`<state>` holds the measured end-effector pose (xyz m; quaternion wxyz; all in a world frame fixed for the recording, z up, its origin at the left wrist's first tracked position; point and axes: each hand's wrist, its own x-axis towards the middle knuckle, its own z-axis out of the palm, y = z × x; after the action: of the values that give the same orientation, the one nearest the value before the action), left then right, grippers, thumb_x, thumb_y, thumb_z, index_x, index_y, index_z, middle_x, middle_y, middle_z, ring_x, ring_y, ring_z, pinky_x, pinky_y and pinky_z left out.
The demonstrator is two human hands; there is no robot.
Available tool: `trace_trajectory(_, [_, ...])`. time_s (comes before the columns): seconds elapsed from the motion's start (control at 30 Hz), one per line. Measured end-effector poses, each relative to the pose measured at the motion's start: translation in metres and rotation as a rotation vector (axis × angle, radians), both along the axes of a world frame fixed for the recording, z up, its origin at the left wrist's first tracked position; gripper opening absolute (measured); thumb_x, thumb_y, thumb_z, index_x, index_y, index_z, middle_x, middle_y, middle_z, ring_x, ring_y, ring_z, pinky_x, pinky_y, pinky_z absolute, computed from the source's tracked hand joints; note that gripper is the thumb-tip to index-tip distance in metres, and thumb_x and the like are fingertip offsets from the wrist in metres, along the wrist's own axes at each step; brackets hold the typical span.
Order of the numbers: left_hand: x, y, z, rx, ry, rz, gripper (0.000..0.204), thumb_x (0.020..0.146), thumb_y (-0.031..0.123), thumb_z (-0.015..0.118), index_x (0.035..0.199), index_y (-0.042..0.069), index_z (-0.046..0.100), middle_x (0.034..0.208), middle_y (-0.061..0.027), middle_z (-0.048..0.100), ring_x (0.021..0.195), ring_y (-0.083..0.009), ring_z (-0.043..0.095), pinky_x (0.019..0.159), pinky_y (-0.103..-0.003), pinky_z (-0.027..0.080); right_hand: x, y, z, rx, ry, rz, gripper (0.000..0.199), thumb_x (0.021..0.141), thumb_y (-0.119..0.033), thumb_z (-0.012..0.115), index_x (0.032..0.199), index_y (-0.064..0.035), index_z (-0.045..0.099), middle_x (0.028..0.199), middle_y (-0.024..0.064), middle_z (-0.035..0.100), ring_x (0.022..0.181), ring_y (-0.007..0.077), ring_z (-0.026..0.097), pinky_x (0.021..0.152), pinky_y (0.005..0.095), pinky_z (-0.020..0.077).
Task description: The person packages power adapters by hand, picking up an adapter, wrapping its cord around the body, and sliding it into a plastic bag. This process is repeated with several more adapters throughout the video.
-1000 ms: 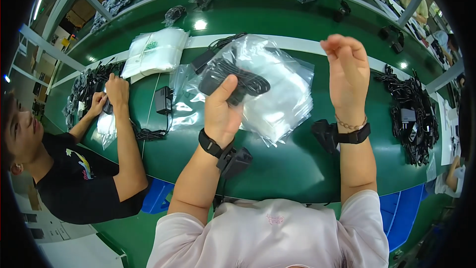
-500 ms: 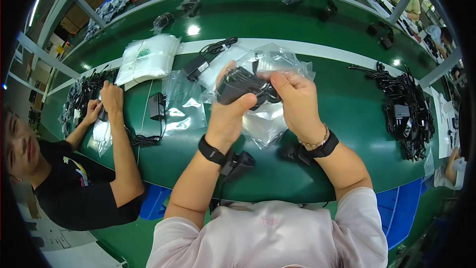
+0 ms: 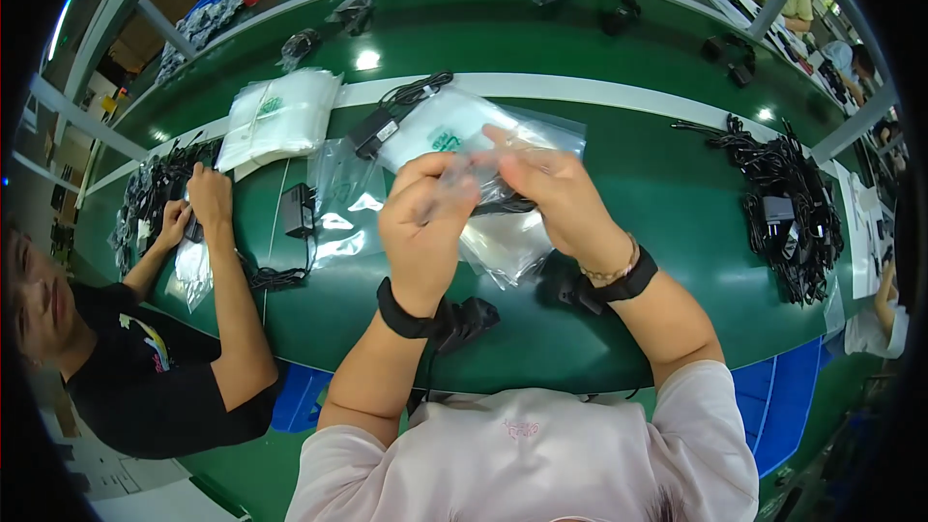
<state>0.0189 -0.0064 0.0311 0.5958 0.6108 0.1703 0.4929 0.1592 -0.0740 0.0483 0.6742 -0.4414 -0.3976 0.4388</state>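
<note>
In front of me, my left hand [image 3: 425, 213] and my right hand [image 3: 556, 193] are closed on a clear plastic bag, blurred between my fingers. Black coiled cable [image 3: 507, 205] shows below my fingers, by the bag. The adapter that goes with this cable is hidden by my hands. Beneath lies a stack of clear bags [image 3: 440, 126] with green print. At its left edge rests a black power adapter [image 3: 375, 131] with its cord bundled. Further left, another black adapter [image 3: 299, 211] lies beside a flat clear bag [image 3: 348, 203].
A tied stack of bags [image 3: 275, 121] lies back left. A heap of black adapters and cables [image 3: 788, 217] sits at the right. On the left, a co-worker's hands [image 3: 203, 203] work at another pile. Bagged items [image 3: 353, 14] dot the green surface beyond the white strip.
The black adapter and cable, plainly visible before, are now mostly covered by my hands. My left hand has turned and closed on the bag. More of the printed bag stack shows.
</note>
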Motion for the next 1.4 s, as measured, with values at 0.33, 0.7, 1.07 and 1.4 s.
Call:
trace_trajectory(0.33, [0.013,0.013,0.009,-0.227,-0.089,-0.091,0.029,0.077,0.000,0.060,0.106,0.001,0.057,0.105,-0.0127,0.057,0.099,-0.0199,0.055,0.082,-0.030,0.046,0.016,-0.003,-0.001,-0.015,-0.026,-0.028,0.025,0.085,-0.008,0.056,0.107,0.0026,0.060,0.116,0.0111,0.056,0.101,0.0129,0.053,0.082,0.0251,0.0428])
trace_trajectory(0.7, [0.007,0.017,-0.006,-0.297,0.026,-0.224,0.014,0.084,0.016,0.062,0.092,0.006,0.057,0.082,0.0001,0.060,0.070,-0.0051,0.053,0.057,-0.019,0.042,0.002,-0.015,0.022,0.033,-0.171,-0.094,0.053,0.079,-0.007,0.060,0.128,0.0009,0.040,0.122,0.0132,0.050,0.107,0.0211,0.053,0.090,0.0308,0.0428])
trace_trajectory(1.07, [-0.013,0.016,0.021,-0.233,0.310,-0.083,0.020,0.084,0.020,0.061,0.086,0.001,0.056,0.063,-0.0065,0.057,0.053,-0.0073,0.055,0.043,-0.022,0.040,0.100,0.006,0.067,-0.373,-0.542,0.298,0.030,0.074,-0.011,0.064,0.103,-0.0036,0.059,0.097,0.0040,0.060,0.080,0.0127,0.057,0.056,0.0245,0.0484])
trace_trajectory(1.4, [-0.020,0.010,0.029,0.511,0.422,0.242,0.014,0.073,0.001,0.066,0.085,0.000,0.059,0.070,-0.0104,0.061,0.061,-0.0166,0.060,0.057,-0.024,0.046,0.366,0.096,-0.068,-0.711,-1.942,-0.685,0.048,0.073,-0.023,0.064,0.119,-0.0195,0.052,0.123,0.0156,0.048,0.110,0.0349,0.047,0.086,0.0528,0.0400])
